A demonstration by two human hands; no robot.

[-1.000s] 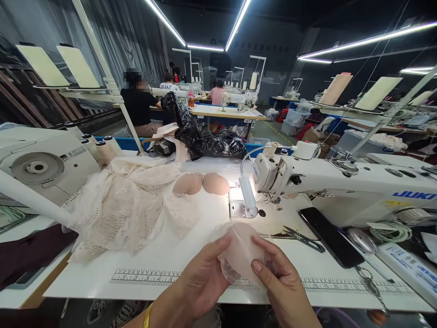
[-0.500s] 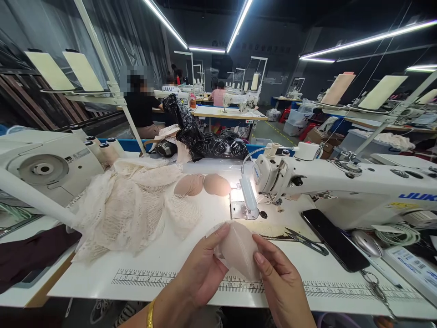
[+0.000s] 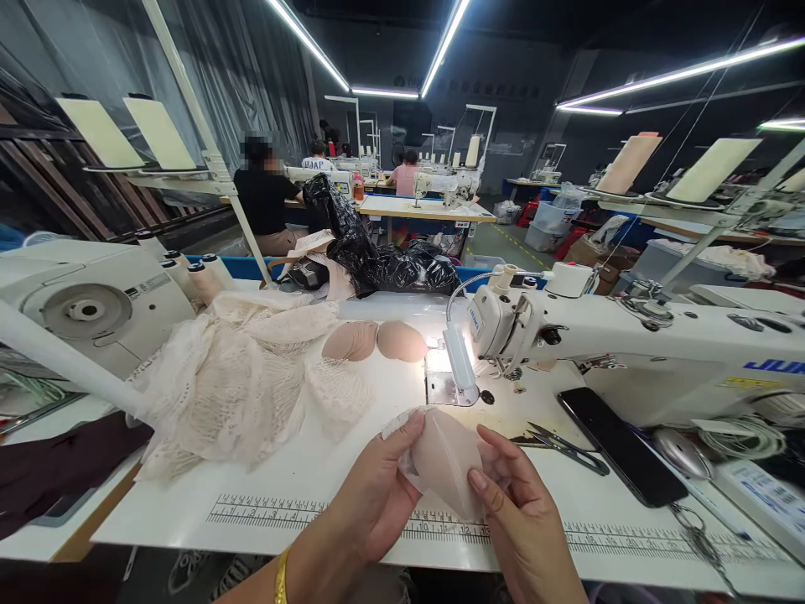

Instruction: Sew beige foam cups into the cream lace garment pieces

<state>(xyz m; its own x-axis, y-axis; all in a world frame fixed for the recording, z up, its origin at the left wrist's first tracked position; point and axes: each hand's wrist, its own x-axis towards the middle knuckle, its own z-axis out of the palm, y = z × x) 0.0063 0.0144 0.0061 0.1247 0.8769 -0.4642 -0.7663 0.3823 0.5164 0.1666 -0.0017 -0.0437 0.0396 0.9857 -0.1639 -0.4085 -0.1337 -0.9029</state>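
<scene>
A pale beige cup piece [image 3: 445,463] of sheer fabric, with a seam down its middle, is held above the table's front edge. My left hand [image 3: 381,486] grips its left side, thumb on top. On the right side, my right hand [image 3: 519,495] pinches it between thumb and fingers. Two beige cups [image 3: 402,341] lie beyond, left of the needle plate [image 3: 451,389]. A heap of cream lace [image 3: 245,377] spreads to the left, with a lace piece [image 3: 340,394] at its right end.
A white sewing machine [image 3: 629,327] with a lit lamp [image 3: 460,356] stands at the right. Snips [image 3: 569,449] and a black phone [image 3: 620,445] lie before it. Behind are a black plastic bag [image 3: 402,268] and a seated person [image 3: 261,197].
The cup piece has turned slightly and its right part sits a little further right. My right hand's fingers have shifted on its edge. The view has moved slightly.
</scene>
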